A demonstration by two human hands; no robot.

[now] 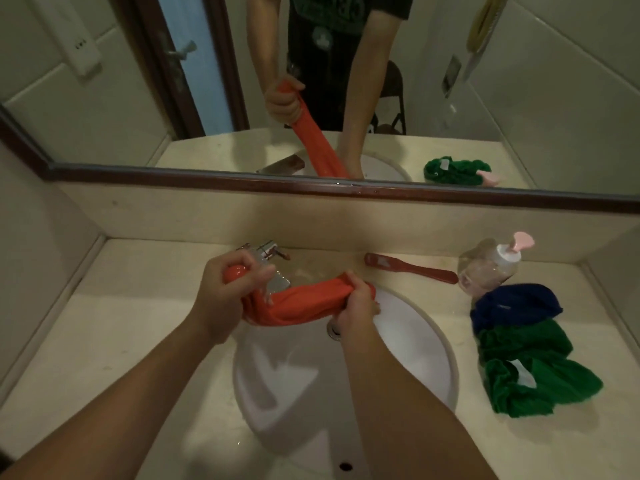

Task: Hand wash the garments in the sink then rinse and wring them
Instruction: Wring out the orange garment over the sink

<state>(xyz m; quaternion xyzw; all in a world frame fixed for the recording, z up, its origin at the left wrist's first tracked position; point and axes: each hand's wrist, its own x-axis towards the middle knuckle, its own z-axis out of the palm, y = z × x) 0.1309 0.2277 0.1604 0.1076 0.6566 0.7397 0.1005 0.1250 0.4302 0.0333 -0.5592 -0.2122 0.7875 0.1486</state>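
Beige counter (pixel 138 341), white sink (pixel 412 362), left hand (pixel 225 292), right hand (pixel 358 303), each grip clutching orange garment (pixel 301 304)

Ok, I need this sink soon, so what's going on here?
A person is at the sink with an orange garment stretched between both hands. The left hand grips one bunched end near the faucet, and the right hand grips the other end above the sink; it looks like wringing. A blue garment and a green garment lie piled on the counter to the right, beside a tipped soap bottle.
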